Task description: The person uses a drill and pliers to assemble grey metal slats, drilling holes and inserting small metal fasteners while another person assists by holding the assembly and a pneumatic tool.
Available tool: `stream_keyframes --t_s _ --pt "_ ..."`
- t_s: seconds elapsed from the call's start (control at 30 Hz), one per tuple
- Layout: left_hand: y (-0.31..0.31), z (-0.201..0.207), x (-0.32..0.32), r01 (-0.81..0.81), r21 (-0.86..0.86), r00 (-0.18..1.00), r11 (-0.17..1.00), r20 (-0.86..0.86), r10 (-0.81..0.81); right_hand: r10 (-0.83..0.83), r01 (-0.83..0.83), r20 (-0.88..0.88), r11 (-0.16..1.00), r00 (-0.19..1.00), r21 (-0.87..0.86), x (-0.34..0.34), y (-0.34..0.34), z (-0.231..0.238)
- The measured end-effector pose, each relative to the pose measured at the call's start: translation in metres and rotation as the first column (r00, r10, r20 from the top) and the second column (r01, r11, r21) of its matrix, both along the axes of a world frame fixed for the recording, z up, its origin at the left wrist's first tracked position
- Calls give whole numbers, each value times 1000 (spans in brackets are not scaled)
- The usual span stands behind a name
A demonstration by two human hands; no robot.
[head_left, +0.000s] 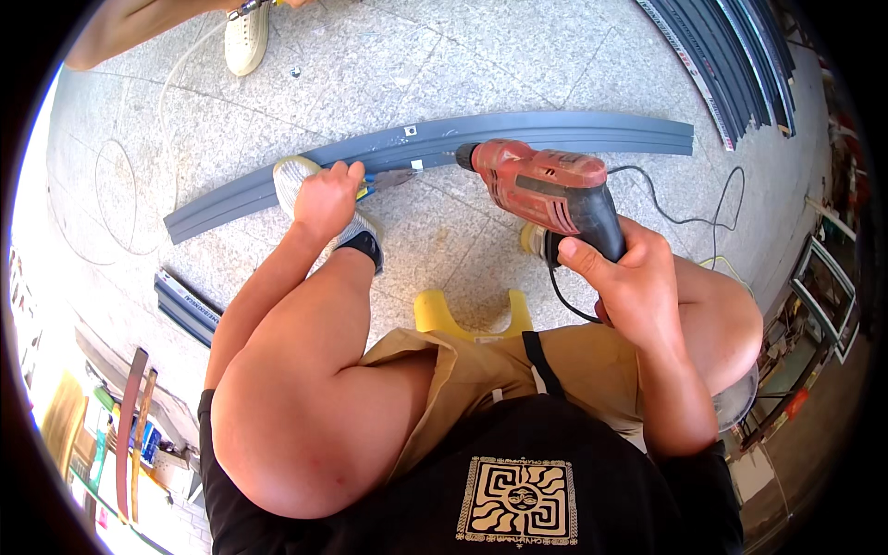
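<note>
The bar [573, 132], long and grey, lies on the speckled floor [444, 240], bowed by the lens, with two small white patches towards its middle. The person's left shoe [288, 185] overlaps the bar left of those patches. There the left hand [326, 199] has its grip clenched round a tool [392, 179] with a blue and yellow handle, whose grey head points along the bar's near edge; I cannot tell whether they touch.

The right hand [638, 282], on the near side of the bar, has its grip round the black handle of a red drill [536, 176]. The drill's chuck points left, just by the bar's near edge in this view. Its cord [727, 225] trails off right, nearer than the bar's right end.

Beyond that end lie more bars [721, 60], side by side. Beyond the bar's left half is a co-worker's pale shoe [245, 43].
</note>
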State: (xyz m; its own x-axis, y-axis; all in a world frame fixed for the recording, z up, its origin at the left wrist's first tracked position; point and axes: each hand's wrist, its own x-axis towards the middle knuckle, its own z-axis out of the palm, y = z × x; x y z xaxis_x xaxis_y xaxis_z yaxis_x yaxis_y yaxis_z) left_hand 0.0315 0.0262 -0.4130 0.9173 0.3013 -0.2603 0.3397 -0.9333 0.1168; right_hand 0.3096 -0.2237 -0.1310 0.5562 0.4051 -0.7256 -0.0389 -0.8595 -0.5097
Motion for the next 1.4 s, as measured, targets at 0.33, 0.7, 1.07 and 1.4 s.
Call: stream_keyframes --t_s 0.33,0.7,1.07,1.4 --pt "0 -3 0 9 41 1000 999 -16 -8 61 -58 29 995 998 -80 -1 -3 -7" --pt "-2 -4 2 -10 -11 1000 1000 14 10 108 -103 111 993 988 -50 -6 -7 -12" --pt "1 -4 -1 -27 -25 1000 999 4 27 213 -201 162 976 964 -84 -17 0 -14" --pt "-2 -3 -1 -34 -57 999 998 32 35 304 -289 252 952 919 -95 -41 13 -38"
